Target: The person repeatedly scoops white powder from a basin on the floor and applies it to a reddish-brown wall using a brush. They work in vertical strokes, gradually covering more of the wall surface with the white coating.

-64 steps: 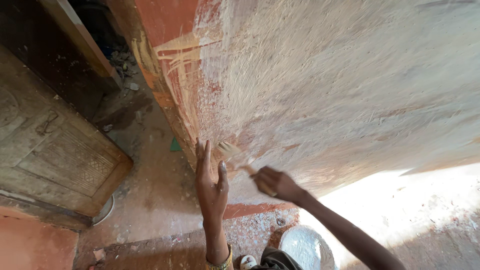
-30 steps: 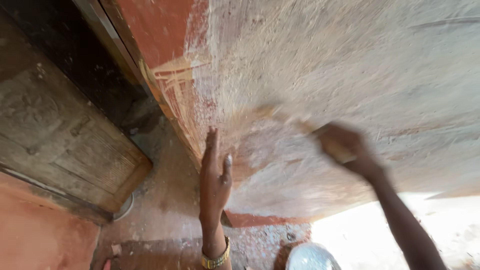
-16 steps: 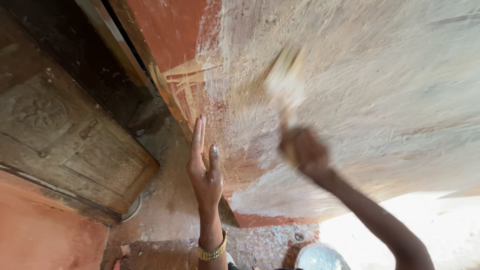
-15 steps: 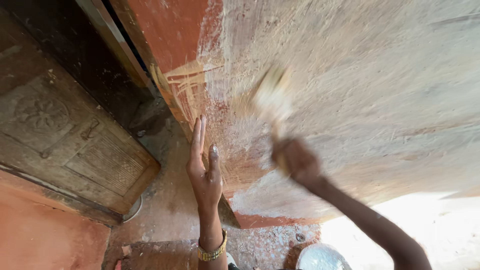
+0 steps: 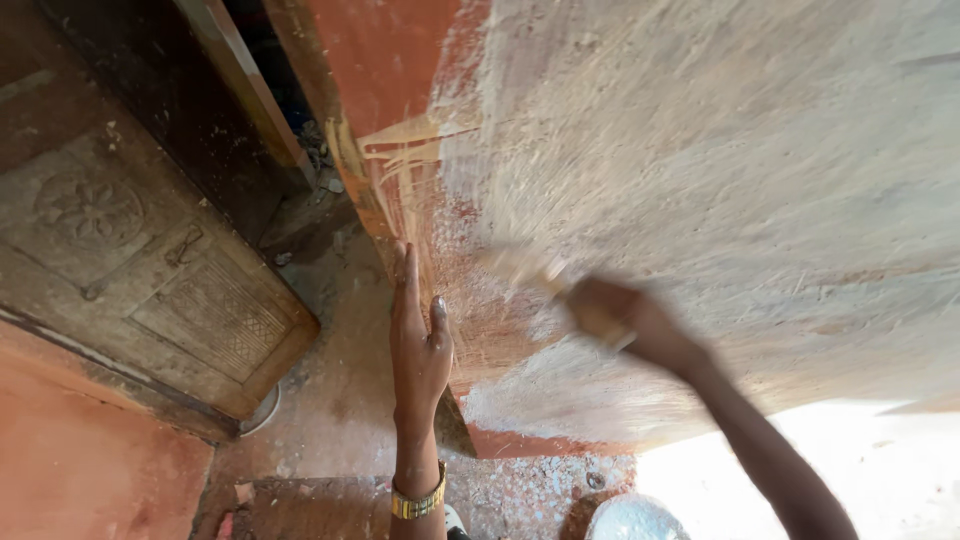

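My left hand [image 5: 415, 345] rests flat against the edge of a wall [image 5: 700, 190], fingers straight and pointing up, a gold watch on the wrist. My right hand [image 5: 612, 312] is blurred with motion and grips a paintbrush [image 5: 520, 270] whose bristles touch the wall just right of my left hand. The wall is coated in streaky whitish paint over a red-orange base that still shows along the left edge and bottom.
A carved wooden door [image 5: 150, 290] stands open at the left, with a dark doorway [image 5: 250, 110] beside it. The floor [image 5: 340, 400] below is dusty and spattered. A round white-spattered bucket [image 5: 635, 520] sits at the bottom edge. Bright sunlight falls at the lower right.
My right hand swung the brush up across the wall, then swept it back down and left toward my left hand. My left hand stayed pressed on the wall.
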`<state>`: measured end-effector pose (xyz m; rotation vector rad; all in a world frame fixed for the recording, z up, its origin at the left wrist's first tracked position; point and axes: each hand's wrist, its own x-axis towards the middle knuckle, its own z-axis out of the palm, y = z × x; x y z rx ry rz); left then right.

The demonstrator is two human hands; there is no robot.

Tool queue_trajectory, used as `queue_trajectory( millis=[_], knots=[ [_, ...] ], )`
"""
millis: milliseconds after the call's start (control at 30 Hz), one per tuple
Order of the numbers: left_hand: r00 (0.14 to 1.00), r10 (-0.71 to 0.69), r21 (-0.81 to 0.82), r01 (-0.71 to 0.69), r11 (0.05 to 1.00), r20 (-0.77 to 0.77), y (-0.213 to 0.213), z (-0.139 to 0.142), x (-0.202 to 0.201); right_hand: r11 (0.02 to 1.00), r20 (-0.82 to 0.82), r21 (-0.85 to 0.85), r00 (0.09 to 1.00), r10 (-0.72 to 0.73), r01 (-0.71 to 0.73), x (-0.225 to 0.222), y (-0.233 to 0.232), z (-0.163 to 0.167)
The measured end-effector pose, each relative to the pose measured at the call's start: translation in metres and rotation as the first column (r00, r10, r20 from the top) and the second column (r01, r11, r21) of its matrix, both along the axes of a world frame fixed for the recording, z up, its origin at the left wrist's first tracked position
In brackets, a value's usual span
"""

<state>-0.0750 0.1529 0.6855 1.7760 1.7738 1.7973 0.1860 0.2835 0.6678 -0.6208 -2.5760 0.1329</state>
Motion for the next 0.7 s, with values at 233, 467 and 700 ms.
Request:
queue_trajectory(
  millis=[233,467,700],
  knots=[
    [1.0,-0.01,0.013,0.01,1.0,0.009,0.002,-0.006,-0.008,0.881,-0.517,0.472,0.815,0.261,0.018,0.058,0.012,0.13],
    [0.997,-0.002,0.058,-0.002,0.998,0.076,0.003,-0.018,-0.018,0.383,-0.516,0.735,0.828,-0.221,0.56,-0.039,0.026,0.012],
    [0.988,0.132,0.187,-0.146,0.971,0.085,0.008,-0.023,-0.02,0.846,-0.104,0.526,0.981,0.167,-0.088,-0.099,-0.048,-0.134]
  ],
)
